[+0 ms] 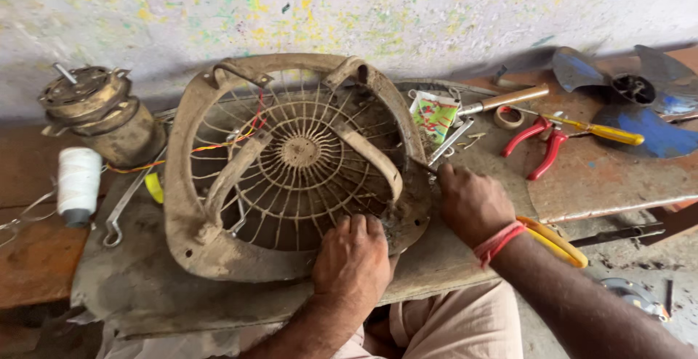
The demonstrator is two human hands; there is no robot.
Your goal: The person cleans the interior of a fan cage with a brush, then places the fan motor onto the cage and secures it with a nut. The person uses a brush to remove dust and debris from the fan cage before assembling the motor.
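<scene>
Head view looks straight down on a dirty, rust-brown fan guard (pixel 291 162), a round wire cage with a wide plastic rim and curved cross-arms, lying flat on a grey sheet over the worktop (pixel 603 177), close against the person's lap. The left hand (pixel 352 257) lies knuckles-up on the near rim of the guard, fingers curled over the wires and clenched on the frame, seemingly to pin it down so it cannot turn. The right hand (pixel 472 202), a red thread round its wrist, is closed at the guard's right edge where a slim metal tool (pixel 449 143) meets the rim; whether the fingers grip that tool I cannot tell. Left of the guard stands a grimy fan motor (pixel 102 115), its red and orange wires trailing through the cage, with a white thread spool (pixel 78 183) and a spanner (pixel 123 210) just beside it. Beyond the right hand lie a wooden-handled screwdriver (pixel 502 101), red-handled pliers (pixel 538 144), a yellow-handled screwdriver (pixel 603 132) and a blue fan blade (pixel 640 101), all within easy reach. A small clear packet (pixel 435 117), rectangular with green and red print, rests behind the guard's right rim. Yellow-handled cutters (pixel 556 241) lie under the right wrist.
</scene>
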